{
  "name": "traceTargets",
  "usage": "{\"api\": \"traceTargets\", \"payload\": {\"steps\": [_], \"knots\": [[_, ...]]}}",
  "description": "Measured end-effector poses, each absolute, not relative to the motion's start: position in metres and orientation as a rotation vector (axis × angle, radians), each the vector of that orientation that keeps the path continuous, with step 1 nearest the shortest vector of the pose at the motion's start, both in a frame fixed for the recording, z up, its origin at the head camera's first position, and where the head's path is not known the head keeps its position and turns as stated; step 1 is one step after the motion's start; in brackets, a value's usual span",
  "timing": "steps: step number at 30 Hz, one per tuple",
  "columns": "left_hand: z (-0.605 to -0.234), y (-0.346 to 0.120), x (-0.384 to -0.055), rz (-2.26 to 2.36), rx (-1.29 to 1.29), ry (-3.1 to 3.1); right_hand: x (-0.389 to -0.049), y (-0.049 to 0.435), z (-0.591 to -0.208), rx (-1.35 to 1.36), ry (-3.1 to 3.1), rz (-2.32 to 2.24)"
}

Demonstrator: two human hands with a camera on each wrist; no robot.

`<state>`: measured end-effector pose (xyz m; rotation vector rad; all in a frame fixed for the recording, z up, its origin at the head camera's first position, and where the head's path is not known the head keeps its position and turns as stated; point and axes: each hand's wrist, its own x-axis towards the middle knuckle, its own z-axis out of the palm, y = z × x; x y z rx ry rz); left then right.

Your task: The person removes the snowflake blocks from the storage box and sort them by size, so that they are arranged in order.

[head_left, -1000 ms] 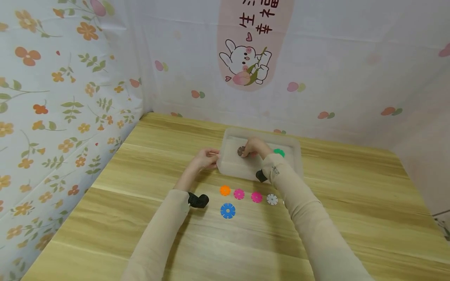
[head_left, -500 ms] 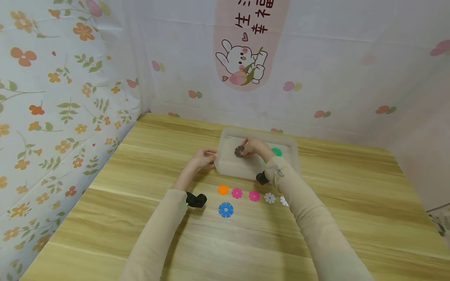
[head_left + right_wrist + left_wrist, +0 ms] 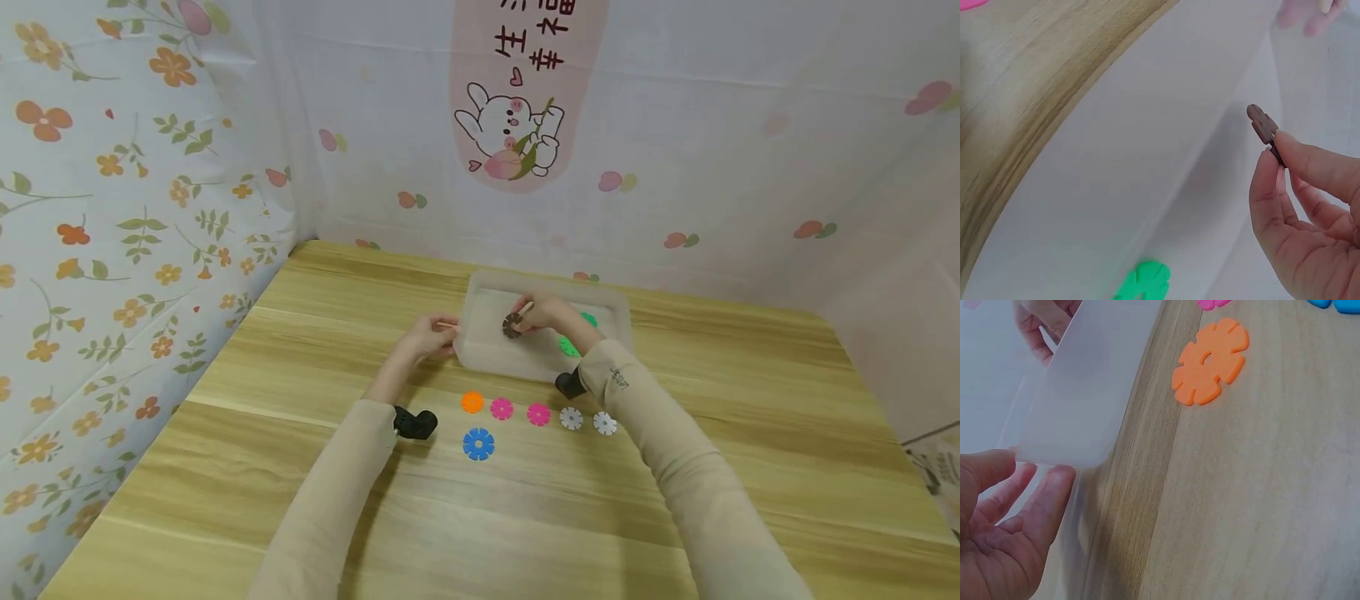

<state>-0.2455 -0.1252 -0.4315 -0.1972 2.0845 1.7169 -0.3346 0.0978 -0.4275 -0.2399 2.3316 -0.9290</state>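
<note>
Between thumb and fingertips, my right hand pinches a brown notched snowflake disc, held above the floor of a frosted plastic box. At the box's left end, my left hand grips the wall, its thumb by the rim and fingers against the outside, as the left wrist view shows. Green snowflake discs lie in the box near my right wrist, partly hidden by that arm. On the table in front of the box are an orange disc, two pink discs, two white discs and a blue disc.
The wood-grain table runs under everything. A white patterned cloth hangs behind it, and a floral cloth hangs on the left. The box stands near the table's back edge.
My right hand has raised the brown disc slightly and turned it more edge-on. The right forearm has shifted right, uncovering a green disc and a white disc. My left hand stays at the box.
</note>
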Motion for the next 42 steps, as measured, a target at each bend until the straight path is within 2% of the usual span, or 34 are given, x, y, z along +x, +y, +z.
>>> {"api": "traceTargets", "payload": {"steps": [2, 4, 7, 11, 15, 16, 18, 22, 23, 25, 31, 35, 42], "knots": [[-0.460, -0.133, -0.262, 1.798, -0.109, 2.053, -0.312, 0.093, -0.399, -0.211, 2.328, -0.893], [-0.473, -0.137, -0.271, 1.821, -0.092, 2.024, -0.299, 0.092, -0.382, -0.219, 2.316, -0.907], [-0.470, -0.136, -0.270, 1.786, -0.096, 2.056, -0.285, 0.092, -0.363, -0.247, 2.290, -0.941], [-0.415, -0.122, -0.238, 1.679, -0.181, 2.098, -0.278, 0.098, -0.359, -0.313, 2.280, -0.982], [-0.396, -0.119, -0.225, 1.688, -0.194, 2.082, -0.282, 0.105, -0.369, -0.355, 2.280, -1.004], [-0.402, -0.121, -0.227, 1.717, -0.179, 2.069, -0.280, 0.106, -0.368, -0.356, 2.284, -1.003], [-0.453, -0.131, -0.257, 1.781, -0.134, 2.038, -0.282, 0.109, -0.373, -0.370, 2.293, -1.007], [-0.487, -0.138, -0.275, 1.840, -0.086, 2.015, -0.275, 0.113, -0.370, -0.376, 2.309, -1.006], [-0.487, -0.137, -0.276, 1.820, -0.099, 2.033, -0.274, 0.114, -0.369, -0.371, 2.304, -1.015], [-0.443, -0.128, -0.250, 1.759, -0.147, 2.080, -0.272, 0.117, -0.368, -0.370, 2.291, -1.031], [-0.403, -0.120, -0.228, 1.694, -0.194, 2.084, -0.265, 0.125, -0.364, -0.391, 2.258, -1.077], [-0.398, -0.119, -0.227, 1.698, -0.213, 2.073, -0.259, 0.128, -0.361, -0.396, 2.258, -1.068], [-0.417, -0.122, -0.235, 1.653, -0.189, 2.137, -0.248, 0.129, -0.358, -0.401, 2.252, -1.048]]}}
